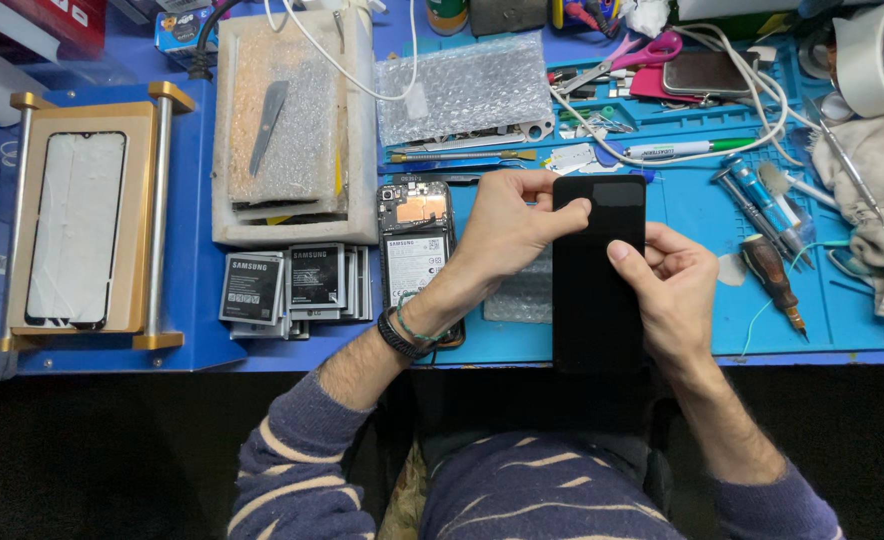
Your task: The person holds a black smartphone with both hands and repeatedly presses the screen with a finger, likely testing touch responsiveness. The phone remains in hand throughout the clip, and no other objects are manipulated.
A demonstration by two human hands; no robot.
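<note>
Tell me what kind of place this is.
Most likely a phone repair bench: an opened phone with its insides bared, loose phone batteries, and screwdrivers on a blue work mat.

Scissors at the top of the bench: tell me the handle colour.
Pink handles on the scissors, clearest in the head view.

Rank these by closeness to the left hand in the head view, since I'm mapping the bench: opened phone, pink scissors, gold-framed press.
1. Opened phone, just beside the left hand, toward the left.
2. Pink scissors, up and right at the bench's back.
3. Gold-framed press, far left.
</note>
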